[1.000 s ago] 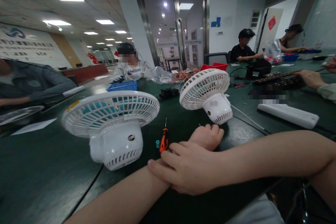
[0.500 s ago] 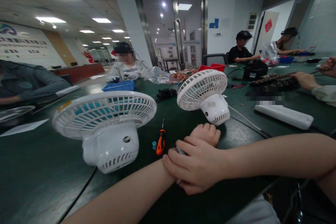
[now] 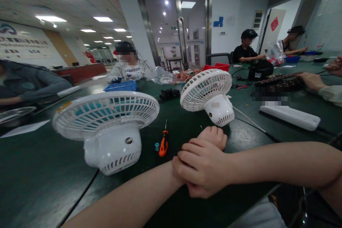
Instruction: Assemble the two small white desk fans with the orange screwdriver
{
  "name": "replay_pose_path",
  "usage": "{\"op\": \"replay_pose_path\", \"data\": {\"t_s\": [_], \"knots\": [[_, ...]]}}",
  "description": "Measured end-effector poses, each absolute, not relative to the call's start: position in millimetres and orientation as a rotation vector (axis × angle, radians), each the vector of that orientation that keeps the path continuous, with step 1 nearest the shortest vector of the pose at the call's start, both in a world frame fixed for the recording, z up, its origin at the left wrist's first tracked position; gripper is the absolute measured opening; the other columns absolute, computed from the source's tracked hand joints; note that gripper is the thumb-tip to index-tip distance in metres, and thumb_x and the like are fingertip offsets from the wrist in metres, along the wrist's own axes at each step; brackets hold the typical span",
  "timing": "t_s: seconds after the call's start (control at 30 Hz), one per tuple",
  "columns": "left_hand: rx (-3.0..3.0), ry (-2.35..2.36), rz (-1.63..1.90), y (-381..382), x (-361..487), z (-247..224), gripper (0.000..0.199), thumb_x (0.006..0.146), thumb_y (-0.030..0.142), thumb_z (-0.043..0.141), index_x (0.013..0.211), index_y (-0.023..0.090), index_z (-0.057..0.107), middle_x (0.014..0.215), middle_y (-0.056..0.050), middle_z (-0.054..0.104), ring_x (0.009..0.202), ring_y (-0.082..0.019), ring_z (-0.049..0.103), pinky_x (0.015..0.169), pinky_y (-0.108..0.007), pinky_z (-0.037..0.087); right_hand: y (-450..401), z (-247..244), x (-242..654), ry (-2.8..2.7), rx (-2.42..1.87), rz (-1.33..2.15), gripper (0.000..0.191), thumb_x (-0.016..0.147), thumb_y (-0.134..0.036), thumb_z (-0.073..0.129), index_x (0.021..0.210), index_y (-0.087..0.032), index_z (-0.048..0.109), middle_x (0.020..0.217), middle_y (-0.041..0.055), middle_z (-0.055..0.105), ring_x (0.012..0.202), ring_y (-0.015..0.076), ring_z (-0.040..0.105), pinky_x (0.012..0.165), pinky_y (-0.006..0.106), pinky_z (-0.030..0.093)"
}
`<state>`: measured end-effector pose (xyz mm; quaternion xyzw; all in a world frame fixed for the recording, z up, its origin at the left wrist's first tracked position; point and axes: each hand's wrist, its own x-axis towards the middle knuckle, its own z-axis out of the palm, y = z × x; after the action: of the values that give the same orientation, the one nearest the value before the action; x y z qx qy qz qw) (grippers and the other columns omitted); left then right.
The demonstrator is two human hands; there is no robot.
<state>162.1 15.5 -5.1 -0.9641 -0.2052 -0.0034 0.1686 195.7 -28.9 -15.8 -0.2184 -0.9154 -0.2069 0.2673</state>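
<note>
My left hand (image 3: 214,137) rests on the table with its fingers curled into a fist, just in front of the smaller white fan (image 3: 219,110). Across the left wrist lies my right hand (image 3: 201,165), its fingers wrapped round it. To the left of both hands, an orange-and-black screwdriver (image 3: 163,144) lies with its tip pointing away, beside a small teal plastic piece (image 3: 156,146). Further left, a larger white fan (image 3: 117,148) with teal blades stands with its grille tilted up. A tiny screw-like bit (image 3: 201,126) lies near my left fist.
A white power strip (image 3: 290,115) and a black box (image 3: 260,71) are on the right. Blue (image 3: 121,86) and red trays (image 3: 216,67), a clear plastic bag (image 3: 160,75) and copper-coloured scrap (image 3: 187,75) stand further back. Several people sit around the green table (image 3: 26,171).
Both hands have shifted slightly right. A shiny item that showed between the right fingers at the left wrist is now covered. The fans and screwdriver stay put.
</note>
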Motion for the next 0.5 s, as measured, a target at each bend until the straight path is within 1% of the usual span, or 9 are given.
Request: {"op": "replay_pose_path", "data": {"t_s": [0.1, 0.2, 0.37, 0.5], "knots": [[-2.759, -0.629, -0.051, 18, 163, -8, 0.028, 0.084, 0.012, 0.034, 0.083, 0.012, 0.061, 0.084, -0.013, 0.061, 0.075, -0.021, 0.056, 0.055, -0.032, 0.036, -29, -16, 200, -2.48, -0.584, -0.561, 0.04, 0.073, -0.038, 0.045, 0.102, -0.013, 0.055, 0.099, 0.014, 0.057, 0.087, 0.0234, 0.048, 0.074, 0.04, 0.037], [-2.789, -0.755, -0.198, 21, 161, -17, 0.029, 0.083, 0.011, 0.033, 0.082, 0.015, 0.062, 0.08, -0.012, 0.06, 0.073, -0.021, 0.054, 0.058, -0.034, 0.037, -29, -16, 202, -2.467, -0.594, -0.561, 0.042, 0.073, -0.038, 0.045, 0.105, -0.012, 0.055, 0.104, 0.0149, 0.056, 0.091, 0.0246, 0.048, 0.075, 0.041, 0.037], [-2.827, -0.82, -0.327, 23, 158, -33, 0.028, 0.076, 0.012, 0.04, 0.08, 0.025, 0.065, 0.077, -0.009, 0.06, 0.078, -0.024, 0.053, 0.069, -0.041, 0.038, -30, -15, 205, -2.438, -0.619, -0.572, 0.043, 0.073, -0.038, 0.046, 0.108, -0.014, 0.054, 0.103, 0.0129, 0.057, 0.09, 0.0246, 0.048, 0.075, 0.043, 0.037], [-2.882, -0.856, -0.435, 29, 159, -41, 0.028, 0.071, 0.013, 0.044, 0.082, 0.028, 0.064, 0.076, -0.007, 0.061, 0.08, -0.025, 0.054, 0.072, -0.042, 0.038, -29, -15, 207, -2.44, -0.632, -0.572, 0.042, 0.072, -0.038, 0.046, 0.107, -0.016, 0.055, 0.104, 0.0128, 0.057, 0.091, 0.0246, 0.047, 0.077, 0.043, 0.037]]}}
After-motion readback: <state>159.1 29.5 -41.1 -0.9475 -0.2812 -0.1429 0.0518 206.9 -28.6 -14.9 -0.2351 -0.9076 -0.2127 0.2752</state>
